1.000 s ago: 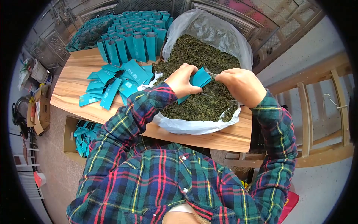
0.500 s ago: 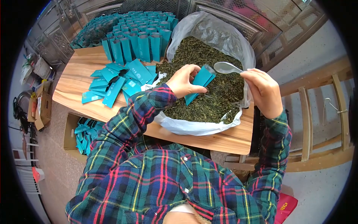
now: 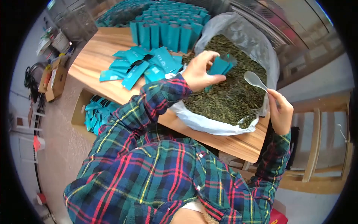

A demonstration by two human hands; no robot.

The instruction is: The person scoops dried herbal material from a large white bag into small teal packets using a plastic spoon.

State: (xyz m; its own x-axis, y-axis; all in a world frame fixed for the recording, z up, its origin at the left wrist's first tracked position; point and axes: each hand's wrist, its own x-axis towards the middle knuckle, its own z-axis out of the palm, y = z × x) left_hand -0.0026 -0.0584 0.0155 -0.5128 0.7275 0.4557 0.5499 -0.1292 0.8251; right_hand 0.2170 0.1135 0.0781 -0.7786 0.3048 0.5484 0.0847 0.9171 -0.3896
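My left hand [image 3: 203, 71] is closed around teal packets [image 3: 220, 66], their upper ends pointing up and to the right. Between the fingertips of my right hand [image 3: 280, 108] is the handle of a pale translucent spoon [image 3: 255, 79], its bowl over the dried tea leaves [image 3: 227, 100]. The leaves fill a large clear plastic bag [image 3: 274, 63] with its mouth spread wide. To the left of my left hand, flat teal packets [image 3: 136, 72] lie in a loose pile on the wooden tabletop [image 3: 89, 67].
Rows of upright teal packets [image 3: 171, 35] stand at the back of the table. On the floor at the left, a cardboard box [image 3: 79, 112] holds more packets. A wooden frame [image 3: 313, 145] stands at the right, and another cardboard box [image 3: 56, 82] sits farther left.
The view has shifted, so the table sits farther right. My left hand has tilted the packets, turning their upper ends right. The spoon has moved away from them, lower over the leaves.
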